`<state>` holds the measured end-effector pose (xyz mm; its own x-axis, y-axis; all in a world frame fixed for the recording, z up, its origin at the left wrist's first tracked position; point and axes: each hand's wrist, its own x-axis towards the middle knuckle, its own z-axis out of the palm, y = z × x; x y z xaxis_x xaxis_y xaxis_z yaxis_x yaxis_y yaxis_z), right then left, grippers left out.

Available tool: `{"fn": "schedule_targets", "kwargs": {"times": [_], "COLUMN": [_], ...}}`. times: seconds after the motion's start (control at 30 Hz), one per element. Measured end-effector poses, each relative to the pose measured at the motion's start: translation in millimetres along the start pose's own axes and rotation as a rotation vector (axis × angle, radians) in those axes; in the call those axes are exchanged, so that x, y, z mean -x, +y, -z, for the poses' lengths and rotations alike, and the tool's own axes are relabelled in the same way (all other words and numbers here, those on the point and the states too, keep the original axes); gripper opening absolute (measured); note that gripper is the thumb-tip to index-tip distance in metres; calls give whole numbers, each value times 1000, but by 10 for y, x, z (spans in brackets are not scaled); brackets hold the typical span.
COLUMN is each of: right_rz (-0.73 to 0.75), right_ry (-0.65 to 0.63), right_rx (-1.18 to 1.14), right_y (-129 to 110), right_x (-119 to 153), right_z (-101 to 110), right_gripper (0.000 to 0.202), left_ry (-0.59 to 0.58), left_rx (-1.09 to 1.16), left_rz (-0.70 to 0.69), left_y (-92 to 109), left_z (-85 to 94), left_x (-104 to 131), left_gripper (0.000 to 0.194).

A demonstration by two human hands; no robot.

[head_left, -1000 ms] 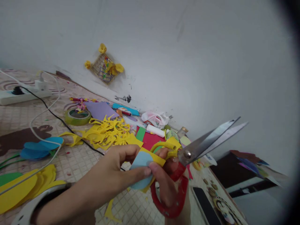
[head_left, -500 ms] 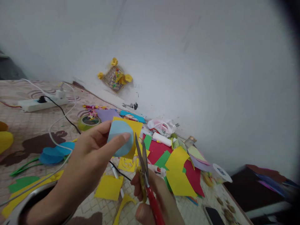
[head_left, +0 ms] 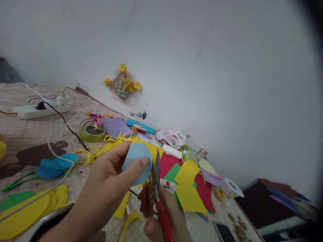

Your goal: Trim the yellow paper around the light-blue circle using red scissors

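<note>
Between thumb and fingers, my left hand (head_left: 111,178) pinches a light blue paper petal shape (head_left: 136,156) laid over a piece of yellow paper (head_left: 155,150). My right hand (head_left: 166,211) is wrapped round red-handled scissors (head_left: 161,211), whose blades point up. The blades are parted a little and straddle the yellow paper close to the blue shape's right edge. Part of the yellow sheet is hidden behind the blue shape. Below the hands lies a curved yellow paper scrap (head_left: 131,222).
Blue paper petals (head_left: 54,166) and stacked yellow petals (head_left: 37,208) lie at left, beneath a white cable. A tape roll (head_left: 93,132), power strip (head_left: 41,111), yellow sheets (head_left: 189,188), red paper (head_left: 205,190) and a phone (head_left: 224,232) are on the table. The wall stands behind.
My left hand has moved slightly right and down with the papers. The yellow paper now sits between the scissor blades, which were beside it before. The camera view has shifted slightly.
</note>
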<state>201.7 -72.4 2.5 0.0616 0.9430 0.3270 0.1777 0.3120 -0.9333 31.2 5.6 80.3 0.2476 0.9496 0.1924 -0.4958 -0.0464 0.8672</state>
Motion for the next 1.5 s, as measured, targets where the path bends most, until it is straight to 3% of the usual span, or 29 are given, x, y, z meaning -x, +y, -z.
{"fn": "schedule_targets", "kwargs": {"times": [0.2,0.47,0.8,1.07,1.5], "right_rz": [37,18,-58,-35,-46], "right_ry": [13,24,19,20,-87], "right_rx": [-20,34,121,194,64], "right_y": [-117,-152,-133,-222,-165], "right_x": [-13,-21,-14,-51,-35], "right_z": [-79,-30,44,-5,97], "right_gripper": [49,52,61,62,59], "left_ry": [-179,-48,-141,-72,-248], "left_rx": [43,-148,-88,-235,113], "left_rz": [115,-34,-23,-82,118], "left_y": [-65,-75,9,-17,-14], "left_z": [-3,-13,-43,1,-38], "left_x": [54,44,-1,12,14], "left_gripper": [14,12,14,15,12]}}
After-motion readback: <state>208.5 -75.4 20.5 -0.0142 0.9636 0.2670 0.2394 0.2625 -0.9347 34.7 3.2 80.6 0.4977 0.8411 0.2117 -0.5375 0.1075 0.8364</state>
